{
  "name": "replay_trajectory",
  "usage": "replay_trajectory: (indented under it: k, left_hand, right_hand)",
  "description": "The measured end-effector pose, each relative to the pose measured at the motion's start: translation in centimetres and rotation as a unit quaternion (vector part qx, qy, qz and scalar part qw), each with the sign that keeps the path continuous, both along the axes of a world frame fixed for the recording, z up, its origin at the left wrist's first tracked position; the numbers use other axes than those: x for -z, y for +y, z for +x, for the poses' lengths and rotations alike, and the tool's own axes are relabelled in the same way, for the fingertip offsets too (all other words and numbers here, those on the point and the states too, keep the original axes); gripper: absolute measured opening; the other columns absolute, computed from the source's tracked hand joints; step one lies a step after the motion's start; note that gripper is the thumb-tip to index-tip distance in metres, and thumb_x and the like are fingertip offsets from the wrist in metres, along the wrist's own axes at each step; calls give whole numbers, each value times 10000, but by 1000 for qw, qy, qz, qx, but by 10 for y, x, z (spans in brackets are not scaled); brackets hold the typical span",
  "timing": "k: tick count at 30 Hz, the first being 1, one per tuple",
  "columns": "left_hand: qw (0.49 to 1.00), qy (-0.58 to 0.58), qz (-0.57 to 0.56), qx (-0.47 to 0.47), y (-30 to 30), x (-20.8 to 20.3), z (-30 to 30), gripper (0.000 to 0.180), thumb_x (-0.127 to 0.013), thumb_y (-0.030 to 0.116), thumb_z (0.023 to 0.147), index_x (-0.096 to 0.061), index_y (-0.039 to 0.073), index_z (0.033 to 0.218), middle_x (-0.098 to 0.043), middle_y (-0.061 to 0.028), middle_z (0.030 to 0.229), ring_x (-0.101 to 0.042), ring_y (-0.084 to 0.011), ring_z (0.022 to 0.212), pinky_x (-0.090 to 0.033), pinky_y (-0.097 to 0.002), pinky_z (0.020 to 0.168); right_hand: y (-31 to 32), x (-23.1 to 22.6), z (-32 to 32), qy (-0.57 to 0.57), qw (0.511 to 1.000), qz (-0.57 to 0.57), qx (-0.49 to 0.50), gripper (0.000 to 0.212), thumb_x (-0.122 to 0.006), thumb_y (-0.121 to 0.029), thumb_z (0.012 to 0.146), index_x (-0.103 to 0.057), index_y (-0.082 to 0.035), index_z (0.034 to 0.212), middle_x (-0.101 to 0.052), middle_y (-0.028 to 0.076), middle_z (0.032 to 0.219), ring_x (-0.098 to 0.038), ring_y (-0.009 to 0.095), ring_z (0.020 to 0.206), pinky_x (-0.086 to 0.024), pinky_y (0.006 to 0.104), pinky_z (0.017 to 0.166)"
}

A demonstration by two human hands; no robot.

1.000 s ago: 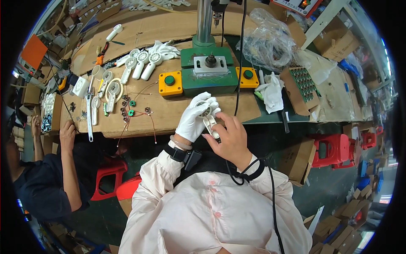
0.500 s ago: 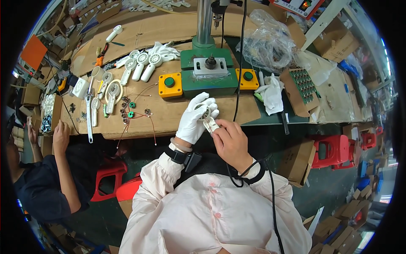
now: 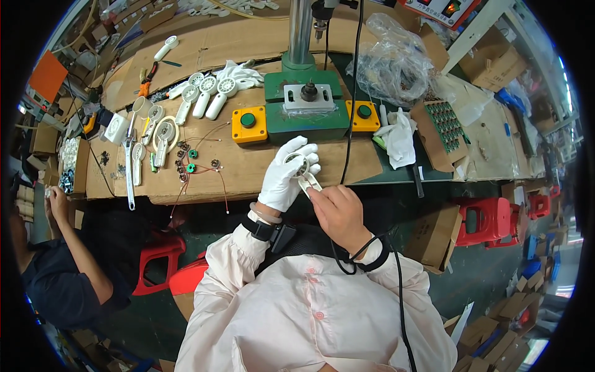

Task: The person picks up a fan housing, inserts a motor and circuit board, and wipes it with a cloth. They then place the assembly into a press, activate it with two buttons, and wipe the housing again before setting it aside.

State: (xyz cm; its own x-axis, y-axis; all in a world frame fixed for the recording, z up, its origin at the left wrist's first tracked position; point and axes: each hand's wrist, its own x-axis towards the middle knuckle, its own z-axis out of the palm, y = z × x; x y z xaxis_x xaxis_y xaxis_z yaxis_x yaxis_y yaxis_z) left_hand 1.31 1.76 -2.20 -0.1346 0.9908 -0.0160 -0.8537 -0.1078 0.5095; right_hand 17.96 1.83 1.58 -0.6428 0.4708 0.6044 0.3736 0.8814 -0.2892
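My left hand [image 3: 284, 180], in a white glove, is closed around the round head of a white handheld fan shell [image 3: 308, 180] in front of the green press. With bare fingers pinched together, my right hand [image 3: 339, 211] grips the lower end of the shell's handle. Whether a thin wire lies under those fingertips is too small to make out. The glove hides part of the round head. To the left on the cardboard are small motors with red wires [image 3: 191, 167] and several white handheld fans [image 3: 209, 93].
The green press base [image 3: 307, 124] stands ahead, between two yellow button boxes [image 3: 249, 125]. Right of it are a white cloth [image 3: 400, 137], a carton of green circuit boards [image 3: 441, 133] and plastic bags [image 3: 396, 62]. A co-worker [image 3: 68, 260] sits at left. A black cable hangs by my right arm.
My right fingers have shifted slightly along the handle of the shell, while my left hand stays nearly still. The co-worker's arm at left has moved down and leftward.
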Motion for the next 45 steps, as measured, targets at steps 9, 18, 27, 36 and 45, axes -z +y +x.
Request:
replay_trajectory:
  k: [9,18,27,36,45]
  left_hand:
    - [1000,8,4,-2,-1,2,0,497,-632,69,883,-427,28,1335,-574,-167,1213,-614,-222,1007,-545,-367,850]
    - [999,37,-17,-17,-2,-5,4,459,-596,101,895,-443,26,1322,-577,-146,1175,-579,-196,968,-522,-341,791]
    - [1000,22,-12,0,-1,4,0,511,-661,89,869,-441,38,1327,-595,-141,1176,-623,-199,977,-547,-355,806]
    - [997,71,-11,9,-4,-1,1,496,-628,90,865,-453,45,1327,-592,-121,1164,-603,-185,979,-527,-336,810]
    - [998,54,-7,28,-3,-2,-4,409,-556,193,937,-472,35,1304,-604,-121,1148,-613,-192,978,-527,-335,820]
  right_hand:
    - [-3,-3,1,-3,999,-42,6,334,-682,-10,722,-640,-45,1051,-537,58,776,-544,239,716,-447,346,625]
    - [-4,-5,1,-27,1000,-8,5,299,-675,-17,716,-634,-56,1009,-521,53,785,-533,234,731,-439,345,636]
    - [-3,-5,8,-67,998,1,11,237,-686,-43,732,-628,-70,960,-523,46,784,-533,226,728,-426,340,638]
    - [-3,-4,12,-78,997,-9,16,224,-691,-66,754,-626,-79,967,-524,40,777,-532,222,729,-420,340,650]
    - [8,-25,10,5,997,-77,2,152,-690,-38,755,-665,-70,901,-578,47,791,-562,232,731,-431,331,644]
